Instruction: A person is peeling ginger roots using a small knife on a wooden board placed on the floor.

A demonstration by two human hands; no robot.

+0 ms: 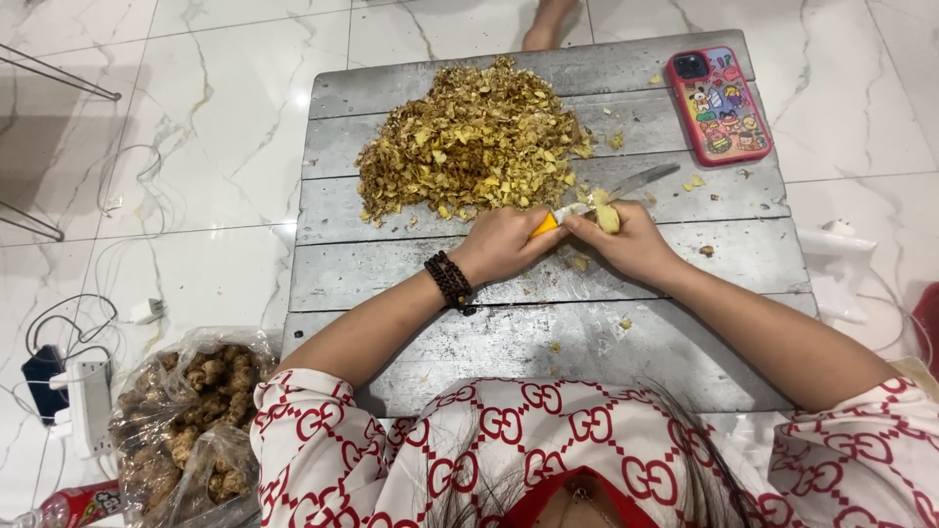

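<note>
My left hand (504,244), with a dark bead bracelet on its wrist, grips the yellow handle of a knife (631,183) whose blade points up and to the right. My right hand (631,246) sits just right of it, pinching a pale yellow piece of ginger root (606,217) against the blade's base. Both hands rest over a grey metal-topped table (548,337). A large heap of brownish-yellow peelings (474,142) lies right behind the hands.
A phone in a pink cartoon case (719,106) lies at the table's far right corner. On the marble floor to the left sit a clear bag of unpeeled ginger roots (191,430), a white power strip with cables (86,401) and a bottle (73,506). Another person's foot (548,24) shows beyond the table.
</note>
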